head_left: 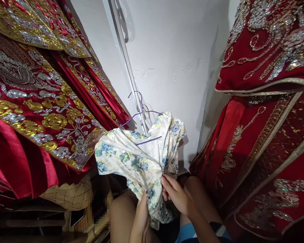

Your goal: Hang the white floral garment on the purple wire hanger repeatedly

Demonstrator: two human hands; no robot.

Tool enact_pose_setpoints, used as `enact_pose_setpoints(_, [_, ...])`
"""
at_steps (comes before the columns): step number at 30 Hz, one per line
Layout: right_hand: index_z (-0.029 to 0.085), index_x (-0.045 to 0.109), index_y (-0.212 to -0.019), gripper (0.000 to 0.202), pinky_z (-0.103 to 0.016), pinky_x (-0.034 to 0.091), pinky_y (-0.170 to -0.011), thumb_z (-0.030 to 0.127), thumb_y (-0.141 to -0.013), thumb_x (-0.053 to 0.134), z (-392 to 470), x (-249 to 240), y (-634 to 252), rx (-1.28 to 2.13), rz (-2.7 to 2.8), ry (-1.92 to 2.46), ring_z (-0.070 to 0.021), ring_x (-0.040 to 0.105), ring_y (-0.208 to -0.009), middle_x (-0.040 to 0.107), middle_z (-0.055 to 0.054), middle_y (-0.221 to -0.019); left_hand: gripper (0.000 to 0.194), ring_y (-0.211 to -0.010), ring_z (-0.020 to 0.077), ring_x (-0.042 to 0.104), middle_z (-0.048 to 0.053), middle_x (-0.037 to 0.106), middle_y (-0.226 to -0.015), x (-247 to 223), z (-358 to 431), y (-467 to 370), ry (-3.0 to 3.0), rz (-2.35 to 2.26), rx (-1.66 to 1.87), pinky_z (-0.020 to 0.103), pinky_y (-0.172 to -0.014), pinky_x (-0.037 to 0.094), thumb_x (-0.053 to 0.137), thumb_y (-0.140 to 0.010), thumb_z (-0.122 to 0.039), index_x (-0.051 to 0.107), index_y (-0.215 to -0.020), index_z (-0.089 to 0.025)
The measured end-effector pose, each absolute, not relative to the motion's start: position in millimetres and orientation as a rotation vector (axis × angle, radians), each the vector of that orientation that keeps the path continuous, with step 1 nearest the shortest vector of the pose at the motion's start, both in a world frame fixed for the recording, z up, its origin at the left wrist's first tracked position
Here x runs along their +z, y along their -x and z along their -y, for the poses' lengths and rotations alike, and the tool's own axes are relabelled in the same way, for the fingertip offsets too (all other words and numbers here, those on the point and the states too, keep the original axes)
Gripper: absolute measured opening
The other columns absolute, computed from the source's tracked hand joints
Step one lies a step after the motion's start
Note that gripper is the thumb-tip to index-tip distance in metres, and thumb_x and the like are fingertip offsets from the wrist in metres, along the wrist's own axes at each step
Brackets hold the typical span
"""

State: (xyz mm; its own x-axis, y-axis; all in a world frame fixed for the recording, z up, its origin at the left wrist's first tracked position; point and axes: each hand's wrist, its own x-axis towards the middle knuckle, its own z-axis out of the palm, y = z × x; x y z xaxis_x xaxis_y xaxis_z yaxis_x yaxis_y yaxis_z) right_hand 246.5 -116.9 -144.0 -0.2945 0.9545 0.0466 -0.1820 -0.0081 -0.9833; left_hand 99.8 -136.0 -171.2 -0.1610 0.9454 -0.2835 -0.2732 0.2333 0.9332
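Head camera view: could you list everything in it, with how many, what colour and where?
Floral short-sleeved fabric garment: one, white, blue and yellow, centre
Thin curved hanger: one, purple, inside the garment
Long narrow metal strip: one, silvery, upper centre
Smooth wall: pale grey, behind
Embroidered satin clothing: count unclear, red, gold and silver, left
Beaded fabric clothing: count unclear, red and silver, right
Quilted-looking cloth: one, tan, lower left
Left hand, right hand: bare, on the garment
Legs: two, bottom
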Motion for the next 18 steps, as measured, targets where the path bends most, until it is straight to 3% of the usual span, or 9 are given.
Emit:
enact_pose_setpoints(7, [0.021, 0.040, -0.069, 0.054, -0.025, 0.032, -0.051, 0.070, -0.084, 0.060, 116, -146, -240, 1.463, 1.220, 0.884, -0.0109, 0.035, -0.055, 0.033, 0.006, -0.062, 0.060, -0.132, 0.0326, 0.055, 0.009, 0.074, -0.116, -176, 137, -96, -0.663, -1.233, 1.270, 0.044, -0.114, 0.042, 0.063, -0.075, -0.066, 0.068, -0.124, -0.033])
enact_pose_setpoints(11, [0.022, 0.038, -0.064, 0.056, -0.025, 0.030, -0.048, 0.070, -0.087, 0.054, 115, -141, -241, 1.416, 1.122, 0.885, -0.0096, 0.031, -0.051, 0.028, 0.007, -0.058, 0.059, -0.134, 0.0320, 0.053, 0.008, 0.074, -0.117, -178, 137, -97, -0.647, -1.230, 1.285, 0.044, -0.115, 0.041, 0.065, -0.075, -0.062, 0.067, -0.126, -0.033])
enact_pose_setpoints(18, [0.021, 0.043, -0.064, 0.050, -0.024, 0.030, -0.049, 0.060, -0.094, 0.052, 114, -131, -245, 1.344, 1.157, 0.845, -0.0092, 0.035, -0.048, 0.035, 0.006, -0.053, 0.060, -0.133, 0.0324, 0.055, 0.014, 0.070, -0.124, -175, 141, -99, -0.586, -1.177, 1.315, 0.049, -0.116, 0.037, 0.064, -0.082, -0.059, 0.065, -0.127, -0.019])
